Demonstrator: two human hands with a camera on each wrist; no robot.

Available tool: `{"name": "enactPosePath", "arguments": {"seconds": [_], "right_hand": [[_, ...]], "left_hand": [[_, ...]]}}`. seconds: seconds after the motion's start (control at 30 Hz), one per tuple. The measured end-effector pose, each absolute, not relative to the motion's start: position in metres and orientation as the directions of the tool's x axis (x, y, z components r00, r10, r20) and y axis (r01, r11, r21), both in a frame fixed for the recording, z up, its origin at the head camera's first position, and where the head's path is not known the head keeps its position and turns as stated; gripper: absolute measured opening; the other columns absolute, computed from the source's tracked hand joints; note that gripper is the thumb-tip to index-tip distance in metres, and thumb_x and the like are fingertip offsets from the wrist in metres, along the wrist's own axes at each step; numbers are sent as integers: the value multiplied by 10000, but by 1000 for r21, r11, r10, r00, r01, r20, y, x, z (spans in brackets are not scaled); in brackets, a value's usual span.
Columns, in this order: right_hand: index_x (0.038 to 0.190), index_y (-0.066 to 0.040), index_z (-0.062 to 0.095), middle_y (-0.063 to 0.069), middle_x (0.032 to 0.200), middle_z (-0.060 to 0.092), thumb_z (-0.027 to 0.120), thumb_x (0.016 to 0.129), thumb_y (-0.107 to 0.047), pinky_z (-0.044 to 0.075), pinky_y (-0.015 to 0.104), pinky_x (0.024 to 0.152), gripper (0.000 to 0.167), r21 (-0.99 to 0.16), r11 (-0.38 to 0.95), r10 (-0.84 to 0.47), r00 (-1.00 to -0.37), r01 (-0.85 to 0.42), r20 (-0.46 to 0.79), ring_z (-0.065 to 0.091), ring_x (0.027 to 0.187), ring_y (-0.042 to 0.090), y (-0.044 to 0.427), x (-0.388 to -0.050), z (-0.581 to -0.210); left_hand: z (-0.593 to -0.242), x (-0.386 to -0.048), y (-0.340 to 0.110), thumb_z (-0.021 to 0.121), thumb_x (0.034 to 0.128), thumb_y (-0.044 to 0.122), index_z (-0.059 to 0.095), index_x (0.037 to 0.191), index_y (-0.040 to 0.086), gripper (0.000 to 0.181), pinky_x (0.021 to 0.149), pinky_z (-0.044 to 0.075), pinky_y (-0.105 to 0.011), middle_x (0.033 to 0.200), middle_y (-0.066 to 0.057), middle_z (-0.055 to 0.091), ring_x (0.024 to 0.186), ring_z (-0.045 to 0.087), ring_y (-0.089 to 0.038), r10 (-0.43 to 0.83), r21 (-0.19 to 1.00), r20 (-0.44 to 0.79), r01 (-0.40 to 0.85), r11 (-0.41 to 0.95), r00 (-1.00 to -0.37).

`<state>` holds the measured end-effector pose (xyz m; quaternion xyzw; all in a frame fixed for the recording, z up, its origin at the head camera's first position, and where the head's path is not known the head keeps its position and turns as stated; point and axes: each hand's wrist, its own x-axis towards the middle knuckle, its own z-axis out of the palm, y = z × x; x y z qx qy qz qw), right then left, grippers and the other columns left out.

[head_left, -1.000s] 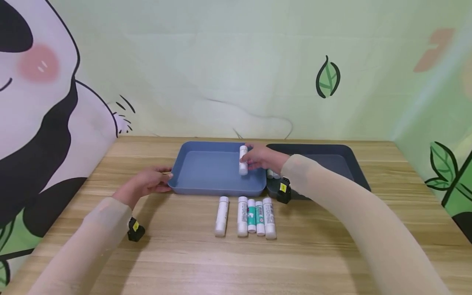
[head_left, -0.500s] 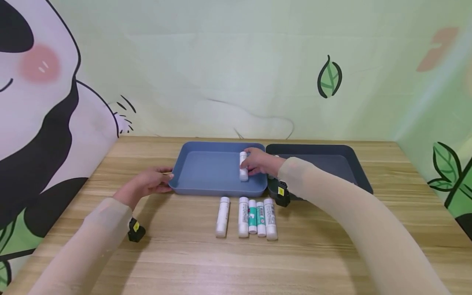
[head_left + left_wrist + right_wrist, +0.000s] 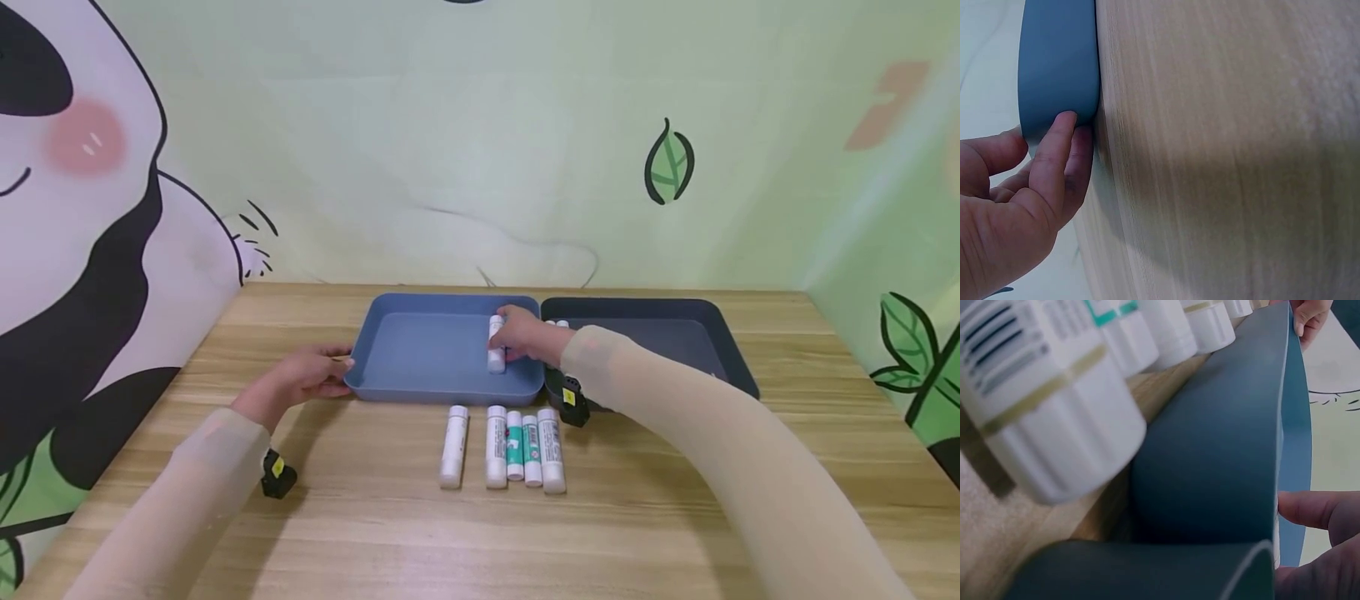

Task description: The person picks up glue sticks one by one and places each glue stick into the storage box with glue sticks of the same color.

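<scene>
In the head view, my right hand (image 3: 525,333) pinches a white stick-shaped tube (image 3: 497,343) at the right end of the blue tray (image 3: 442,392). Fingers and thumb of that hand show past the tray wall (image 3: 1222,437) in the right wrist view, where the tube is mostly hidden. My left hand (image 3: 311,375) touches the tray's left end; in the left wrist view its extended fingers (image 3: 1054,153) rest against the blue outer wall (image 3: 1060,69), with the thumb by the rim.
A dark tray (image 3: 738,367) adjoins the blue one on the right, with white tubes (image 3: 562,324) partly hidden by my right arm. On the wooden table in front lie a lone white tube (image 3: 453,447) and a row of white and green-labelled tubes (image 3: 532,451).
My right hand and the pinched tube have shifted slightly toward the near side of the blue tray. The left hand keeps its place at the tray's end.
</scene>
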<state>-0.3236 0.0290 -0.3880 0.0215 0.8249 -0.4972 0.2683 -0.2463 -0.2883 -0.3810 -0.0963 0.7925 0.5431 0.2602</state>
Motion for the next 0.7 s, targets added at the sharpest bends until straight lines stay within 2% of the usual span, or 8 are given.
{"name": "enactPosePath", "arguments": {"seconds": [0.13, 0.17, 0.27, 0.3, 0.37, 0.4, 0.53, 0.7], "right_hand": [[1586, -47, 315, 214, 1555, 412, 703, 893, 23, 605, 426, 996, 797, -804, 537, -244, -866, 255, -437, 591, 1272, 322, 36, -335, -400], [1573, -42, 337, 215, 1525, 444, 723, 871, -2, 621, 395, 927, 803, -805, 549, -250, -873, 227, -418, 633, 1188, 309, 39, -342, -406], [1585, -62, 329, 198, 1570, 415, 711, 895, -46, 591, 385, 991, 789, -799, 567, -271, -869, 202, -413, 623, 1238, 322, 46, -342, -393], [1606, -77, 295, 189, 1623, 355, 671, 937, -47, 547, 416, 1084, 768, -792, 571, -268, -863, 217, -429, 565, 1336, 349, 48, -334, -378], [1611, -60, 275, 213, 1645, 304, 619, 977, -45, 501, 433, 1152, 722, -809, 551, -281, -867, 205, -412, 501, 1406, 370, 55, -322, -354], [1620, -57, 249, 208, 1672, 248, 582, 1005, -34, 431, 462, 1221, 700, -813, 541, -289, -860, 215, -420, 412, 1480, 379, 59, -312, -336], [1609, -35, 267, 230, 1653, 265, 560, 1032, -67, 427, 478, 1220, 647, -834, 531, -327, -872, 150, -365, 419, 1472, 392, 84, -289, -298], [1596, -22, 282, 239, 1624, 312, 525, 1056, -92, 426, 493, 1217, 597, -855, 513, -377, -875, 78, -306, 429, 1463, 396, 114, -267, -276]], "left_hand": [[-383, -245, -287, 420, 1097, 90, 136, 1617, -40, 607, 963, 614, -274, 1483, -281, 413, 1029, 622, -100, 131, 811, -518, -437, 390, -845], [-384, -245, -287, 422, 1096, 89, 135, 1617, -41, 609, 960, 614, -271, 1472, -276, 422, 1025, 624, -96, 135, 812, -518, -436, 389, -845], [-385, -244, -288, 420, 1094, 80, 125, 1614, -50, 613, 948, 615, -260, 1439, -270, 436, 1008, 621, -81, 149, 817, -513, -427, 388, -846], [-385, -243, -289, 418, 1092, 75, 120, 1613, -54, 613, 944, 615, -255, 1443, -275, 433, 1007, 621, -78, 153, 819, -510, -423, 387, -846], [-384, -242, -289, 416, 1091, 71, 118, 1613, -54, 614, 936, 616, -247, 1457, -291, 423, 998, 623, -72, 153, 821, -506, -420, 386, -849], [-383, -242, -290, 414, 1091, 70, 114, 1611, -58, 615, 935, 616, -247, 1473, -303, 408, 1001, 622, -74, 154, 822, -504, -417, 387, -850], [-380, -242, -289, 410, 1091, 70, 111, 1612, -56, 613, 949, 614, -254, 1523, -332, 366, 1012, 628, -84, 157, 826, -499, -413, 384, -852], [-379, -243, -287, 401, 1095, 76, 106, 1614, -52, 611, 955, 609, -245, 1549, -329, 340, 1037, 619, -94, 161, 823, -505, -418, 384, -848]]}}
